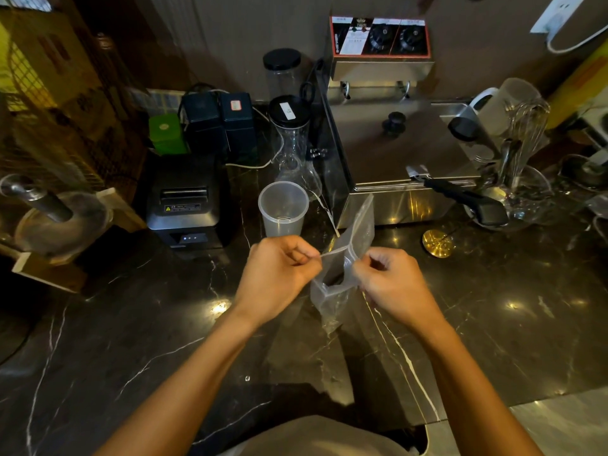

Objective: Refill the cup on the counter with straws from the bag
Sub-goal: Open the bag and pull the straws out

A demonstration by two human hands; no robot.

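Note:
A clear plastic bag (pixel 332 291) hangs above the dark marble counter (pixel 131 324), its mouth pulled apart between both hands. My left hand (pixel 279 274) pinches the left edge of the opening, and my right hand (pixel 391 284) pinches the right edge. Something dark shows inside the bag's mouth; I cannot make out straws. An empty translucent plastic cup (pixel 283 209) stands upright on the counter just beyond my left hand, apart from it.
A black receipt printer (pixel 187 202) sits left of the cup. A steel fryer (pixel 394 149) with a black handle (pixel 467 199) stands behind the bag. A glass carafe (pixel 291 146) is behind the cup. A gold disc (pixel 438 243) and glassware (pixel 526 192) lie at right.

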